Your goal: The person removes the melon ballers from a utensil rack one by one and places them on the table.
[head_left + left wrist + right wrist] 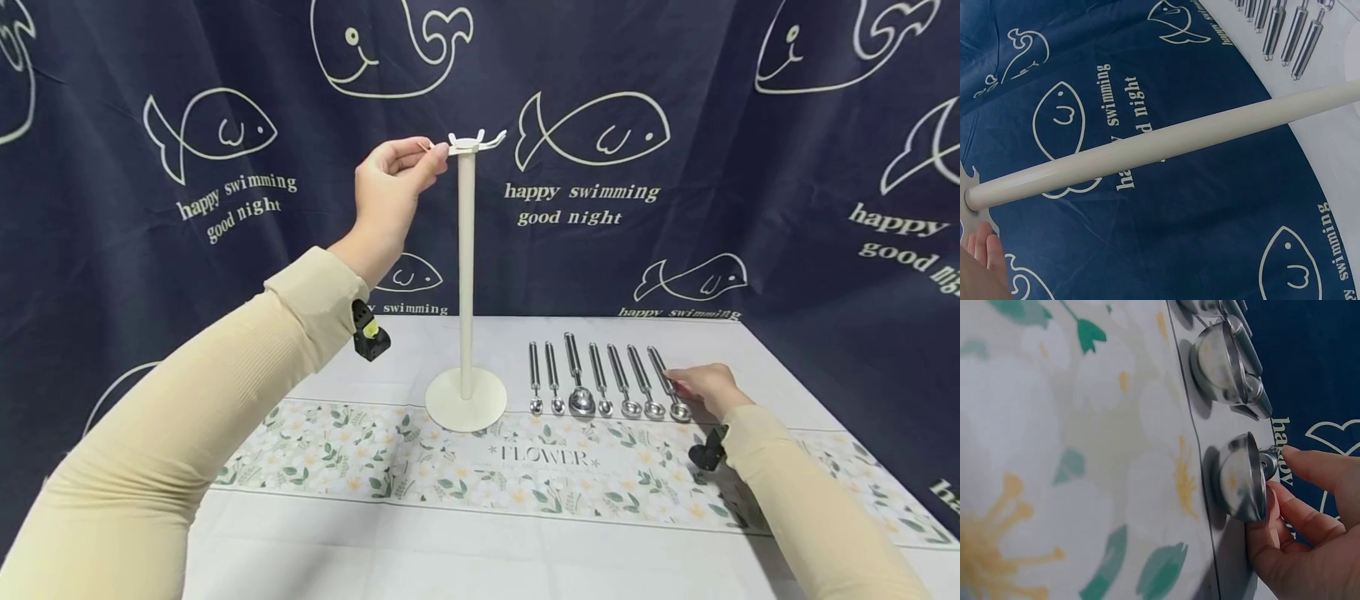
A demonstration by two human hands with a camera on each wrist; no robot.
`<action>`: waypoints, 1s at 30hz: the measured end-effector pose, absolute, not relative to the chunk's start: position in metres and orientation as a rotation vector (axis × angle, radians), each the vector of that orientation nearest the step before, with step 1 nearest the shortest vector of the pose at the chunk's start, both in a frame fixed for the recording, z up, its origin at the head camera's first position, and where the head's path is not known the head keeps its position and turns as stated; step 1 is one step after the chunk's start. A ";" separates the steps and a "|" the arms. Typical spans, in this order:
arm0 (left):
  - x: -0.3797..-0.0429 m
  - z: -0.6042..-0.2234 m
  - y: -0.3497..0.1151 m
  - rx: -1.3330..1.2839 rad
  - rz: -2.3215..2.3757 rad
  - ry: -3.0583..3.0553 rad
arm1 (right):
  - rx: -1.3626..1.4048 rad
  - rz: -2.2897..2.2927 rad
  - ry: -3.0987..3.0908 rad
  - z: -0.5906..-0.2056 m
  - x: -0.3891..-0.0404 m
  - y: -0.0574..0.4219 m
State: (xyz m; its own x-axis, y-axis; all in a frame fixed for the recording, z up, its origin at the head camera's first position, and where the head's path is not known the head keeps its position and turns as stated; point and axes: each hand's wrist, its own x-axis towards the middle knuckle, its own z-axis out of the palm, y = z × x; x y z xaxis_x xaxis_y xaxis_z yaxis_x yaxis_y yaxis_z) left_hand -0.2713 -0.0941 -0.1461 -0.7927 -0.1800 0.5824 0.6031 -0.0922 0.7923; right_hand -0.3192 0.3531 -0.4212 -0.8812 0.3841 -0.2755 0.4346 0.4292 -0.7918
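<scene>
A tall cream stand (467, 275) with a round base rises left of the table's middle, its top ringed with upturned hooks (491, 142). My left hand (397, 183) pinches one hook at the top's left side; in the left wrist view, its fingers (994, 253) are beside the hooked plate. To the right, my right hand (708, 387) holds the rightmost steel scoop (680, 412) by its handle. In the right wrist view, thumb and fingers close around the handle just behind the round bowl (1235, 478). The scoop lies along the table, its bowl towards me.
Several other steel scoops lie in a row left of the held one, including a larger scoop (581, 402). A floral runner (337, 450) crosses the white table (360, 533) in front of them. Behind hangs a dark blue fish-print curtain (420, 217).
</scene>
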 end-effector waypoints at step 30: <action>-0.263 -0.142 -0.102 -0.412 -2.006 -1.810 | 0.418 -1.887 2.430 -0.389 -0.309 0.357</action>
